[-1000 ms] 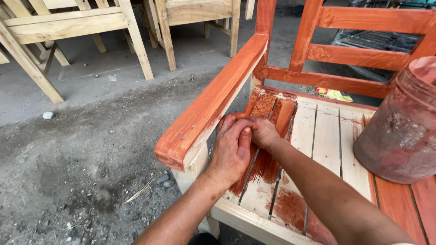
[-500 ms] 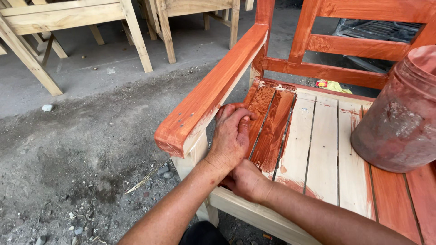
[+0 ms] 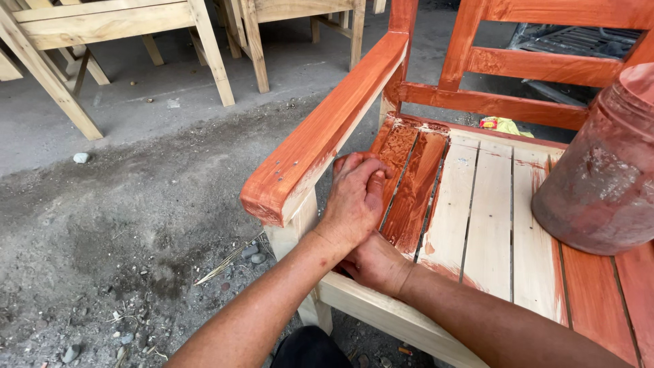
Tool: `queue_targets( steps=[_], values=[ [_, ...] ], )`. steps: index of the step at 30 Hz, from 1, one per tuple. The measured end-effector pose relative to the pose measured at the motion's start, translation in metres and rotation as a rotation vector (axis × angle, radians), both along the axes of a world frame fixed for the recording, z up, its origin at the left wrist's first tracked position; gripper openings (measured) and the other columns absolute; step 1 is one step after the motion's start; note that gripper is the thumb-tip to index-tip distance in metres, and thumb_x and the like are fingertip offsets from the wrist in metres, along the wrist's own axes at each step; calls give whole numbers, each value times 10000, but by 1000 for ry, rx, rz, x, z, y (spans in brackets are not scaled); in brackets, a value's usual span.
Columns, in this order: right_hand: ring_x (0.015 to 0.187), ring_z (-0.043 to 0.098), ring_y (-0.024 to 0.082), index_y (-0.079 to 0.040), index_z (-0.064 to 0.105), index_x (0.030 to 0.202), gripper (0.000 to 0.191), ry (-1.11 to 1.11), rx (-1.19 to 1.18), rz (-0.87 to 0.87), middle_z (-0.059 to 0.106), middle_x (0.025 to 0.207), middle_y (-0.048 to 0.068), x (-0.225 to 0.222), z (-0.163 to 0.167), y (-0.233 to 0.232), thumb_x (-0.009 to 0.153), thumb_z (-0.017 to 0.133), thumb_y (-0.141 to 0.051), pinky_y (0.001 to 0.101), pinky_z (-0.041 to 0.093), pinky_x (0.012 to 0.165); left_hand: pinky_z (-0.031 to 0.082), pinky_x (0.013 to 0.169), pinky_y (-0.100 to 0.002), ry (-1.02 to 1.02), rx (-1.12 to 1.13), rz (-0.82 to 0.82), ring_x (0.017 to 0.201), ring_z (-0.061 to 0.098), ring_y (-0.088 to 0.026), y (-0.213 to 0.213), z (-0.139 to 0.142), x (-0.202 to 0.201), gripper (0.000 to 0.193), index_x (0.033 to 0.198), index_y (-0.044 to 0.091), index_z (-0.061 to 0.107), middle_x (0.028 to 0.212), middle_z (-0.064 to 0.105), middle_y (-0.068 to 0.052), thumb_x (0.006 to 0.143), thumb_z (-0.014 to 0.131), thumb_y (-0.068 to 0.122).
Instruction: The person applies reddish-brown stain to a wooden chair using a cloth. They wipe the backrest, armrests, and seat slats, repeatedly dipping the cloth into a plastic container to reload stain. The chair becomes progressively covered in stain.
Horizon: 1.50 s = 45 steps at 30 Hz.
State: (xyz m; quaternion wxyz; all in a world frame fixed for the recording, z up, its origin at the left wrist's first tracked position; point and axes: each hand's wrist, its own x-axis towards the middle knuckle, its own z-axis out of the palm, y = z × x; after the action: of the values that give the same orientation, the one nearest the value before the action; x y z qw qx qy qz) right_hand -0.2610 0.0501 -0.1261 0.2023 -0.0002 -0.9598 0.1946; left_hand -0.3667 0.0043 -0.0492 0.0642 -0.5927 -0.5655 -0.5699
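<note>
Since the frame half a second earlier, both hands had held almost the same position at the left edge of the seat, the view having shifted only slightly. The left hand (image 3: 355,197) lay palm down on the outermost reddish-brown stained seat slat (image 3: 392,170), fingers (image 3: 373,182) curled loosely and close together; whether they pinched a cloth or pad could not be told. The right hand (image 3: 375,262) sat just below it, partly hidden under the left wrist, its fingers out of sight. This stacking probably served to press onto the slat. The unfinished pale wooden slats (image 3: 487,204) lay beside the stained ones. Above the hands ran the stained wooden armrest (image 3: 327,129). A stain-smeared round plastic container (image 3: 603,184) stood on the seat's right side, within reach. Bare wooden chair frames (image 3: 102,27) stood well apart on the grey concrete floor (image 3: 122,218).
</note>
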Motion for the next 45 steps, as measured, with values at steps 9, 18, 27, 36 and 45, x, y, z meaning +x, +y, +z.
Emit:
queue_targets(
  steps=[9,18,27,36,45],
  values=[
    [1021,675,376,-60,736,1043,235,6,-67,-29,726,1055,191,-7,-3,0,808,745,-75,450,542,890,433,1071,-449,8,-11,15,1169,544,-346,6,9,6,159,999,77,710,1144,645,-130,980,552,70],
    [1121,611,318,-67,678,1104,253,28,-853,-221,665,1155,165,-15,-6,1,851,692,-60,421,513,952,459,1007,-517,208,-49,-56,1154,540,-427,-28,40,42,130,1055,60,672,1176,615,-172,963,600,118],
    [1193,553,316,-76,643,1178,305,-48,-1008,-216,607,1240,174,-65,14,10,877,673,-43,419,467,999,474,963,-554,232,12,-43,1148,532,-422,-38,59,45,124,1053,70,664,1123,588,-166,984,586,136],
    [1265,494,314,-84,609,1252,357,-169,-923,-230,548,1326,184,-80,31,34,903,653,-26,418,422,1047,474,992,-528,210,59,-91,1150,571,-398,-38,54,44,143,1078,80,672,1179,629,-133,991,577,144],
    [1338,436,313,-93,574,1327,411,-259,-823,-181,489,1412,193,-61,50,47,928,633,-9,416,376,1094,472,1013,-509,195,100,-229,1161,566,-392,-50,65,51,109,1078,71,649,1169,620,-149,1002,579,105]
  ],
)
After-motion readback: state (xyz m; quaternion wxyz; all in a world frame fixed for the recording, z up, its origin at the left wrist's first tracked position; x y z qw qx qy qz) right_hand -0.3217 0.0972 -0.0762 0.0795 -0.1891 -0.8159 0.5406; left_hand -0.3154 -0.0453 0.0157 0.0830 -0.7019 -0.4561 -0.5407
